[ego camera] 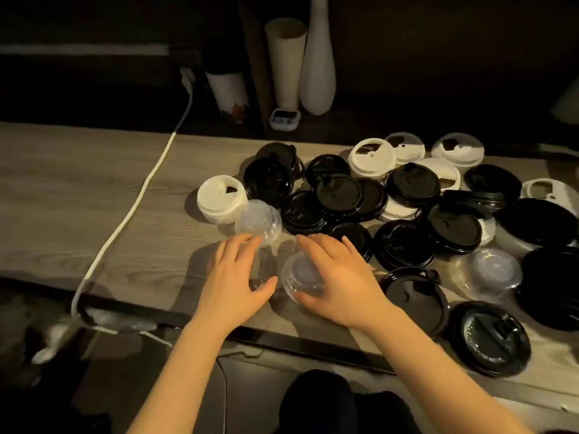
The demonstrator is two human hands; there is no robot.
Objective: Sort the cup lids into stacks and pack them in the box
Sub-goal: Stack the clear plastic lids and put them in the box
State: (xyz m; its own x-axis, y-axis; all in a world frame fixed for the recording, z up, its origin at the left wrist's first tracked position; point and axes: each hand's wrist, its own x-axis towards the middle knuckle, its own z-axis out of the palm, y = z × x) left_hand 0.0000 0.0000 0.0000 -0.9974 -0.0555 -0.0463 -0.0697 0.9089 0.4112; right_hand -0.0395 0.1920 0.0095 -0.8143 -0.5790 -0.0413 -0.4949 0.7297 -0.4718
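Observation:
Many cup lids lie scattered on the wooden table [94, 189]: black lids [338, 195], white lids [372, 158] and clear ones. A stack of white lids [221, 198] stands at the left of the pile, with a clear dome lid [258, 219] leaning beside it. My left hand [233, 277] curls over a clear lid [261, 270] near the table's front edge. My right hand [340, 277] grips another clear lid [302, 277], thumb under its near rim. A further clear lid [493, 266] lies at the right. No box is in view.
A white cable [141, 195] runs across the table's left part and over the front edge. Behind the table stand a white vase [318, 57], a paper tube [286, 64], a printed cup [230, 95] and a small timer [284, 119]. Crumpled plastic [109, 321] lies below the front edge.

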